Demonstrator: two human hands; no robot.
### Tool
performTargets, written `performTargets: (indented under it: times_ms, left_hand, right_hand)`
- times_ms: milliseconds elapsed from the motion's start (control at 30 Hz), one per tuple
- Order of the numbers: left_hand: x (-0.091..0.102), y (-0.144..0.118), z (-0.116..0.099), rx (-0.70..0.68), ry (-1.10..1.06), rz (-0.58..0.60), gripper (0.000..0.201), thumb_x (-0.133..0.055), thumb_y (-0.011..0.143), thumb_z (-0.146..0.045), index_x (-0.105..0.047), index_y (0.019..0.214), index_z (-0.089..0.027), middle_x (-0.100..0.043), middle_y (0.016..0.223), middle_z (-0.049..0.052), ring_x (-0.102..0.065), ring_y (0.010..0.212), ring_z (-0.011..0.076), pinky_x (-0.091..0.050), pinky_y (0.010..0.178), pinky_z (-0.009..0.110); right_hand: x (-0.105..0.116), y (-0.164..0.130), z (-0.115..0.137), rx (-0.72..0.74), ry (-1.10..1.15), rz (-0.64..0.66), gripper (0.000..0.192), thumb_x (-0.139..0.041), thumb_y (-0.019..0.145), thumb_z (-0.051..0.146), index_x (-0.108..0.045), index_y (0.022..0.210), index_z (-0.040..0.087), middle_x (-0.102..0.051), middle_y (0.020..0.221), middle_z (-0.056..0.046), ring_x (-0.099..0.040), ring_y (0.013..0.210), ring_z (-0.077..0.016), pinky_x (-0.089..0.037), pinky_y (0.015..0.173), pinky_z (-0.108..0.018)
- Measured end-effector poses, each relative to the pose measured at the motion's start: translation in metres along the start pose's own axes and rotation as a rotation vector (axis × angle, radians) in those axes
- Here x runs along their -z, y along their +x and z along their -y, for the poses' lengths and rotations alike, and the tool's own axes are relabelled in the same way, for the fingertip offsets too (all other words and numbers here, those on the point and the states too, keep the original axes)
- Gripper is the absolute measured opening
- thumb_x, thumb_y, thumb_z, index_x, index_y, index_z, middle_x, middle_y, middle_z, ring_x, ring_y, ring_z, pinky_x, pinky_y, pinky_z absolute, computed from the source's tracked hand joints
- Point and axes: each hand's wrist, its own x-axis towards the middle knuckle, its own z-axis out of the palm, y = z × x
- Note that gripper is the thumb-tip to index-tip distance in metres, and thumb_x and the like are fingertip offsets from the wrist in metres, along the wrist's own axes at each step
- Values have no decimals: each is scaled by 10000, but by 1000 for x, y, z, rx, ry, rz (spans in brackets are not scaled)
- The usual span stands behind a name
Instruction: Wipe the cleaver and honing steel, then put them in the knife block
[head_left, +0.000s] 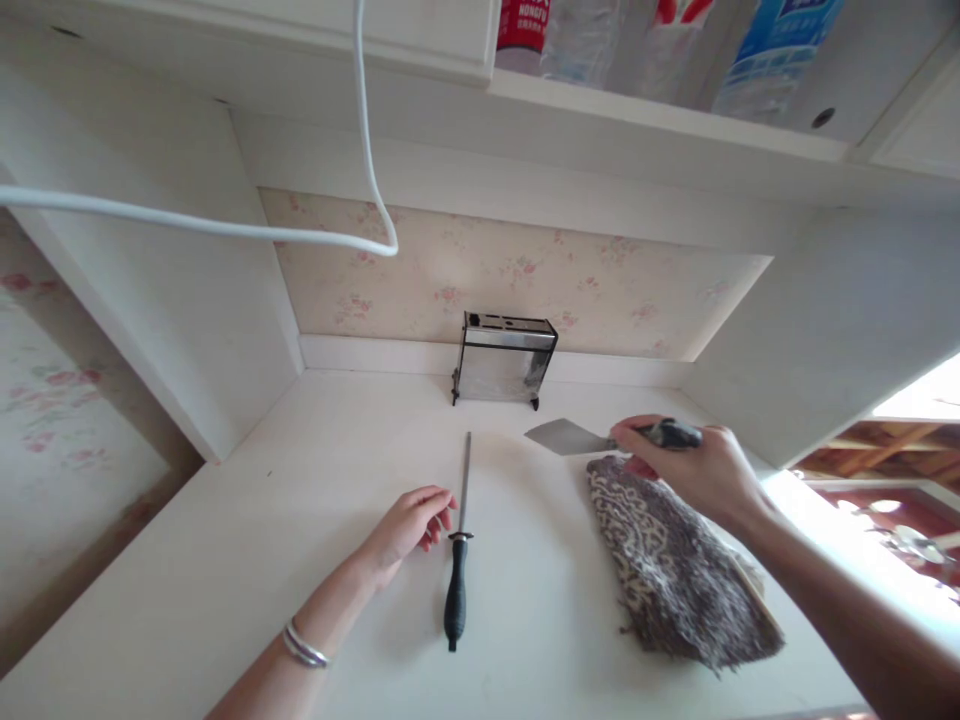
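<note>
In my right hand [664,450] is a small spatula [566,437] with a pointed, flat metal blade and a dark handle. Its blade points left, above the white counter [525,600]. Beneath that hand lies a folded grey-brown towel [675,570] with a cream pattern. A sharpening steel [456,590] with a black handle lies on the counter, its thin rod pointing away from me. Just left of it is my left hand [411,525], fingers loosely curled and a little apart, with nothing visible in them. Whether its fingertips touch the rod, I cannot tell.
A slim metal-and-black knife block [504,360] stands at the back wall. A white cable [300,237] hangs across the upper left. Overhead, a cabinet shelf [667,115] holds several plastic bottles [784,50]. Side panels [840,330] enclose the counter.
</note>
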Motion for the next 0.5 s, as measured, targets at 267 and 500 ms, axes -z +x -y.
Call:
performTargets:
  times_ms: [267, 500]
  left_hand:
    - [1, -1, -1, -4, -21, 11, 305, -528, 824, -433, -616, 861, -143, -587, 724, 12, -466, 559, 81, -315, 513, 214]
    - [3, 1, 2, -9, -51, 17, 313, -523, 826, -440, -615, 860, -143, -590, 721, 14, -466, 549, 82, -323, 510, 215]
  right_hand:
    - [40, 71, 46, 62, 361, -306, 289, -753, 658, 349, -714, 865, 151, -696, 623, -78, -668, 509, -207, -579, 488, -290]
    - [36, 147, 67, 93, 669, -368, 134, -697, 622, 207, -626, 658, 99, -647, 513, -91, -625, 426, -199, -498, 352, -254]
